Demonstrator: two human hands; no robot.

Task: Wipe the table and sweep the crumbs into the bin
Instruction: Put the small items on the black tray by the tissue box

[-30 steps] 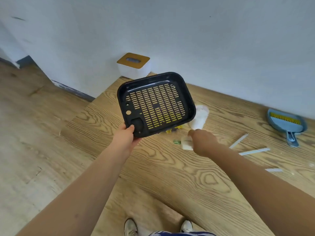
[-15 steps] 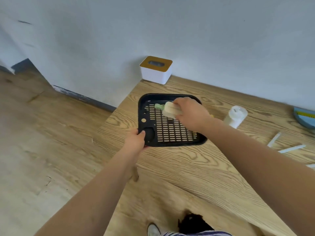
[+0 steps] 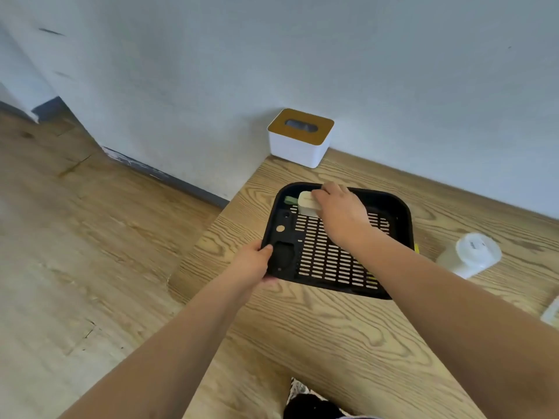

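Head view shows the black slotted tray (image 3: 390, 216) now lying flat on the wooden table (image 3: 302, 322), right of centre in the frame; a second ago it was tipped up in the air, and half a second ago it was already down. The left hand (image 3: 249, 263) grips its near-left corner, thumb curled over the rim. The right hand (image 3: 340, 214) has come from the tabletop into the tray and holds a pale sponge (image 3: 307, 204) with a green edge at the far-left corner, fingers curled over it; the fingertips are hidden. This looks like clearing things off the table before wiping, so wiping and sweeping are likely not yet begun.

A white bottle (image 3: 469, 255) lies on its side at the right, near the tray. A white box with a tan slotted lid (image 3: 299, 137) stands against the pale wall at the table's far corner. Wood-look floor fills the left of the frame. No bin is clearly in view.
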